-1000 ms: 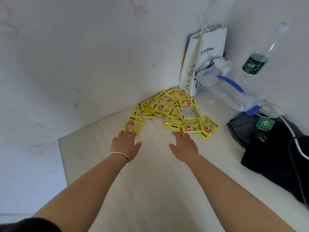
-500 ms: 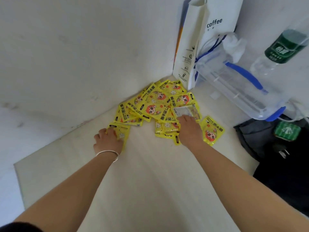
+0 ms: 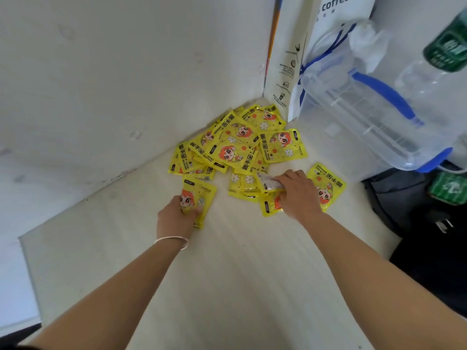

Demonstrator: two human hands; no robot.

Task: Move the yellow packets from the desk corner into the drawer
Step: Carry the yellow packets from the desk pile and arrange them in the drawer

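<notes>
Two hands over bench point(image 3: 227, 274): L hand point(image 3: 177, 219) grips one yellow packet point(image 3: 199, 195), fingers curled; R hand point(image 3: 299, 195) pinches white-backed packet point(image 3: 267, 183) at edge of pile point(image 3: 240, 145).

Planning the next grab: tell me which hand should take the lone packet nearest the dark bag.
Right, likely. The right hand sits beside that packet; the left hand is farther off. Both already grip one each.

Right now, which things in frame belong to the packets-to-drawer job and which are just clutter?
Job: yellow packets heaped in the corner of the desk; single packet in the grip of the left hand; pale-backed packet in the grip of the right hand. Drawer not in view.
Lying about: coffee bag, clear box, green-label bottle, black bag.
</notes>
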